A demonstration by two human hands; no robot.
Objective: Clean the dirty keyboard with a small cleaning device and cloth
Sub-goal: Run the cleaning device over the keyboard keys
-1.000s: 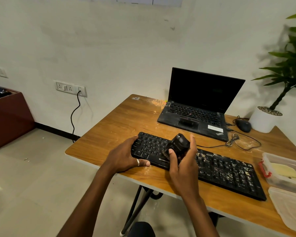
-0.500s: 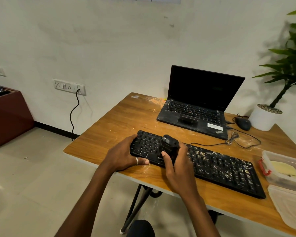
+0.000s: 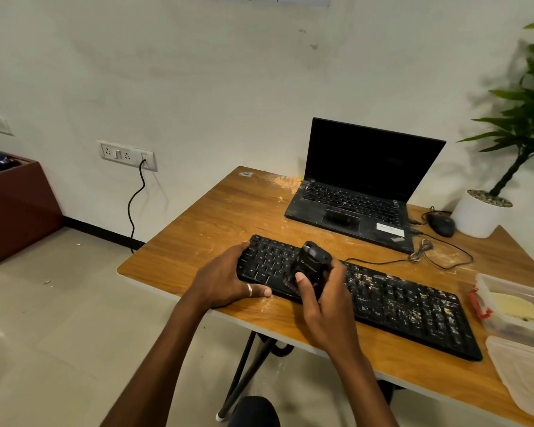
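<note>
An office or study corner is showing: a laptop (image 3: 361,192) is standing open on a wooden surface (image 3: 216,217), with a keyboard (image 3: 407,306) lying in front of it, a mouse (image 3: 441,224) and potted plant (image 3: 475,217) sitting to its right, and wall sockets (image 3: 127,155) showing to its left.

Keyboard (image 3: 407,306) lies along worktop (image 3: 216,223) front edge. Fingers (image 3: 242,249) of left hand (image 3: 225,280) grip its left end. Just right of them, right hand (image 3: 324,300) holds cleaning device (image 3: 313,263) over the keys. Laptop (image 3: 352,208) behind the fingers. Mouse (image 3: 441,224) and plant pot (image 3: 475,215) behind and well right of fingers, pot right of mouse. Container (image 3: 512,306) well right of fingers, past keyboard's right end, with lid (image 3: 527,374) in front of it.
</note>
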